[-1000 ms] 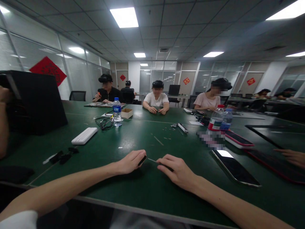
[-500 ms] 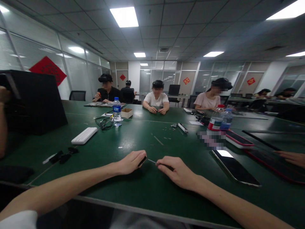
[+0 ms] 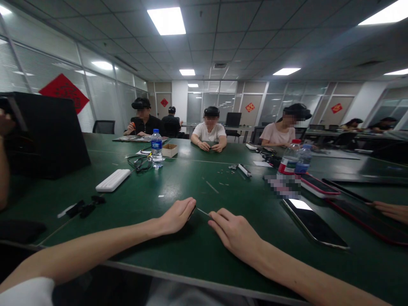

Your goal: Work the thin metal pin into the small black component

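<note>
My left hand (image 3: 178, 216) is closed around a small flat black piece (image 3: 192, 212), and only its dark edge shows beside the fingers. My right hand (image 3: 236, 229) pinches a thin screwdriver (image 3: 203, 211), its handle hidden under the fingers. The slim metal shaft bridges the gap between both hands and points at the black piece; whether its tip touches I cannot tell. Both hands are close over the green table (image 3: 153, 250), near its front edge.
A phone (image 3: 315, 225) lies to the right, with bottles (image 3: 289, 157) behind it. Left are a white power bank (image 3: 113, 180), black bits (image 3: 86, 208) and a black computer case (image 3: 47, 131). A water bottle (image 3: 156, 148) stands farther back. A co-worker's hand (image 3: 390, 210) is at far right.
My left hand has turned so less of the black piece shows. My right fingers have shifted and cover the screwdriver handle. At right, a co-worker's dark panel has tilted.
</note>
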`<state>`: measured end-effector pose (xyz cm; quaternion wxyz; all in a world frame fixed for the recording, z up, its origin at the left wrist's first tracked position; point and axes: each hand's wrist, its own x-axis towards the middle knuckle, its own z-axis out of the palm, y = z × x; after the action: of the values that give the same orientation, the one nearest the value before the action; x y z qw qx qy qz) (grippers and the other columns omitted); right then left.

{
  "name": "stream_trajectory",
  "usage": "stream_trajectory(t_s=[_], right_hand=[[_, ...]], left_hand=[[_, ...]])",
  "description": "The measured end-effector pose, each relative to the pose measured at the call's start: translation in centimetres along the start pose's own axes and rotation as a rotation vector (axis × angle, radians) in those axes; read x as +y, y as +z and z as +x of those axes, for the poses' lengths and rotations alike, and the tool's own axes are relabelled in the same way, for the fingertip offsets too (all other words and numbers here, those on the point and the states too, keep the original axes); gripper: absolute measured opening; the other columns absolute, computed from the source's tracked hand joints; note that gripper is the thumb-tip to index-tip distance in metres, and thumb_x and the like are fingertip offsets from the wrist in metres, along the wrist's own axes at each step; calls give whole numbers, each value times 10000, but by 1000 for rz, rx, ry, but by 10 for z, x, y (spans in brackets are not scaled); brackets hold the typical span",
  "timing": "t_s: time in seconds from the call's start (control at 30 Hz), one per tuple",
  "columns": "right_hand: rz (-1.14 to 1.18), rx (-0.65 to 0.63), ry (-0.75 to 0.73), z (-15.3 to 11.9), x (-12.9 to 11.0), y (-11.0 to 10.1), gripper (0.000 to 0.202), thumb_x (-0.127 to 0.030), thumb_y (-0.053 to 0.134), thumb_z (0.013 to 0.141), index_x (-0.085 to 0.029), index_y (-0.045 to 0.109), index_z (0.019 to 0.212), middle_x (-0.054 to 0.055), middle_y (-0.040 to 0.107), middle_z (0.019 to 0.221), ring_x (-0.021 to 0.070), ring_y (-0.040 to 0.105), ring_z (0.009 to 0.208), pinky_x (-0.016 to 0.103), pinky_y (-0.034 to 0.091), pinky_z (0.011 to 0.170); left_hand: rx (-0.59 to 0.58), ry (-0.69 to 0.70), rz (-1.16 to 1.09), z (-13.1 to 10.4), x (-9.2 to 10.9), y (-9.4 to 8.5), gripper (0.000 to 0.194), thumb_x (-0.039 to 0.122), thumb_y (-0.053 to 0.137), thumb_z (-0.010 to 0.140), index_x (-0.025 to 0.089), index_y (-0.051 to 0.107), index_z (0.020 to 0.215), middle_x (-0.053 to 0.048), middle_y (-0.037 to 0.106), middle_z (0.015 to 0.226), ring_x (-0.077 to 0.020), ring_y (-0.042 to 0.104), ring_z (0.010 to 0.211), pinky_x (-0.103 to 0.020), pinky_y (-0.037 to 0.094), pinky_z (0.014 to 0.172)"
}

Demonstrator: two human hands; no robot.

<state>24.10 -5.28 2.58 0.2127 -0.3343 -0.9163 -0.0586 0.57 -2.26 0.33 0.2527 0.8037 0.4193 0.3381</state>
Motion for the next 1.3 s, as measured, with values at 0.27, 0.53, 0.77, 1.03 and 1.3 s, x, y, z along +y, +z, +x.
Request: stream_trajectory(t_s=[0.27, 0.53, 0.77, 1.03, 1.3], right_hand=[[-68, -31, -47, -1, -4, -2, 318, -267, 373, 1044, -144, 661, 1102, 117, 674, 978, 185, 660, 782, 274, 545, 633], [22, -2, -116, -3, 2, -4, 262, -229, 444, 1020, -149, 693, 1033, 73, 669, 889, 152, 642, 752, 239, 510, 645], [5, -5, -203, -2, 4, -9, 254, -220, 449, 1013, -158, 696, 1016, 52, 656, 855, 125, 608, 669, 225, 449, 576], [9, 15, -317, 0, 4, -9, 262, -239, 442, 1019, -157, 690, 1002, 51, 658, 857, 110, 595, 658, 219, 429, 559], [54, 51, -386, -2, 0, -9, 221, -261, 485, 1000, -171, 687, 993, 38, 668, 842, 106, 605, 649, 229, 399, 523]], left_hand=[[-58, -10, 81, -2, 6, 0, 437, 437, 199, 1056, 209, 438, 770, 36, 446, 642, -144, 448, 597, -287, 339, 620], [-227, 56, 51, -3, 4, -10, 470, 444, 194, 1055, 194, 442, 744, 39, 442, 647, -130, 432, 614, -267, 346, 621], [-392, 106, -25, -3, 5, -20, 519, 504, 207, 1048, 182, 480, 747, 27, 493, 651, -121, 450, 611, -242, 382, 622], [-495, 130, -223, -1, 4, -21, 556, 585, 289, 1018, 164, 524, 743, 27, 476, 616, -116, 429, 584, -238, 370, 597], [-518, -18, -442, 1, 2, -17, 550, 643, 374, 964, 154, 534, 769, 35, 437, 593, -102, 373, 513, -226, 310, 479]])
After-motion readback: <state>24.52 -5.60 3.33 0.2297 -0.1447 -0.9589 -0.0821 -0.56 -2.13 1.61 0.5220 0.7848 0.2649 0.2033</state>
